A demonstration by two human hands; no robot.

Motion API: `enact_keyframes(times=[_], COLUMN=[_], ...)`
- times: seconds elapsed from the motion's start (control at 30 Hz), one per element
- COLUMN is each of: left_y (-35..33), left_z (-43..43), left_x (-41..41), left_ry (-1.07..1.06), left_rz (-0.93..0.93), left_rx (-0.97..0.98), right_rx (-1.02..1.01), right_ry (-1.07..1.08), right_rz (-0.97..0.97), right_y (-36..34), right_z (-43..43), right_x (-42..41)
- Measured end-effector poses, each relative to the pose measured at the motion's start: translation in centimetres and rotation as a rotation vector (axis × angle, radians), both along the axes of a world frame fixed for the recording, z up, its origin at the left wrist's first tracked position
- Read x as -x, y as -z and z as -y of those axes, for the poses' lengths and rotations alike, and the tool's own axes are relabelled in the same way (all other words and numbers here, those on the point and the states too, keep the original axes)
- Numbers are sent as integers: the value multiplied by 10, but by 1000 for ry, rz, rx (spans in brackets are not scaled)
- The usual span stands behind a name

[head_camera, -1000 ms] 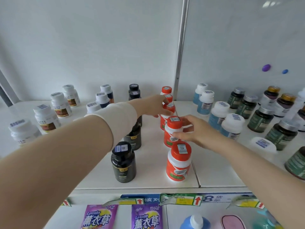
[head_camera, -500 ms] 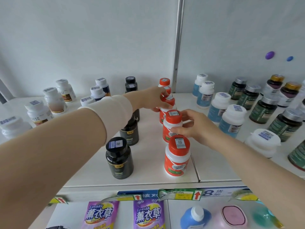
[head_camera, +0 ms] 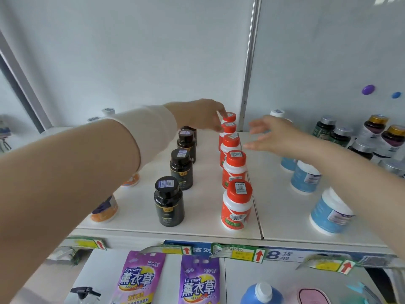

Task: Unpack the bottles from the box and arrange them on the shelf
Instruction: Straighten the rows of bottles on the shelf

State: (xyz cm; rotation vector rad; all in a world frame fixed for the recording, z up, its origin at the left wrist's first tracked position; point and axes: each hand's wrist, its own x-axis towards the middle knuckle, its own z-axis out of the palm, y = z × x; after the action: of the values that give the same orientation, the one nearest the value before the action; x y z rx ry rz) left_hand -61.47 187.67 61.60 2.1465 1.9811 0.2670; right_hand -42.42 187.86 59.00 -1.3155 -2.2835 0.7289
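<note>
Five red-capped bottles (head_camera: 234,170) stand in single file on the white shelf (head_camera: 203,200), running from the front edge back towards the metal post (head_camera: 249,62). Left hand (head_camera: 197,115) is right at the far end of that line, fingers bent down at the rearmost bottle (head_camera: 229,117), one fingertip touching its cap. Whether it truly grips, I cannot tell. Right hand (head_camera: 274,134) hovers just beside the row on its right, about level with its middle, fingers spread and loose, holding nothing. To the left, black bottles (head_camera: 168,200) make a parallel line. On the right sit white bottles with blue labels (head_camera: 331,211), and beyond them dark bottles with silver and gold caps (head_camera: 341,134). Along the shelf's front edge hang price tags (head_camera: 238,253) with red arrows, and below them two lavender pouches (head_camera: 138,279).
</note>
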Motion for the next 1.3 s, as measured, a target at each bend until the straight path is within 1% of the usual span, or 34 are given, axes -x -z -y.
enact_keyframes(times=[0.07, 0.13, 0.2, 0.27, 0.33, 0.4, 0.47, 0.57, 0.7, 0.93, 1.13, 1.3], left_y=[-10, -16, -17, -13, -8, 0, 9, 19, 32, 48, 52, 51], left_z=[12, 24, 33, 40, 42, 40, 37, 34, 20, 0, -2, -1], left_x=[17, 37, 53, 70, 83, 96, 103, 102, 99, 94, 97, 98], left_ry=[-16, -44, -69, -96, -104, -103, -94, -65, -21, 58, 54, 59], left_rz=[-194, -441, -615, -680, -691, -647, -510, -249, -92, 26, 108, 185], left_rx=[20, 64, 88, 88, 65, 68, 64, 47, 56, 52, 24, 59], right_rx=[-145, -283, -367, -415, -423, -385, -322, -171, 27, 193, 199, 200], right_ry=[-30, -75, -107, -130, -142, -156, -178, -208, -194, -101, -59, -58], right_rz=[150, 299, 424, 512, 551, 544, 499, 417, 353, 219, 186, 164], right_y=[-14, -22, -25, -23, -21, -17, -12, -5, 9, 26, 36, 35], right_z=[-3, -5, -4, -1, 2, 7, 11, 21, 29, 36, 36, 39], right_x=[8, 21, 35, 50, 65, 79, 91, 104, 114, 124, 125, 124])
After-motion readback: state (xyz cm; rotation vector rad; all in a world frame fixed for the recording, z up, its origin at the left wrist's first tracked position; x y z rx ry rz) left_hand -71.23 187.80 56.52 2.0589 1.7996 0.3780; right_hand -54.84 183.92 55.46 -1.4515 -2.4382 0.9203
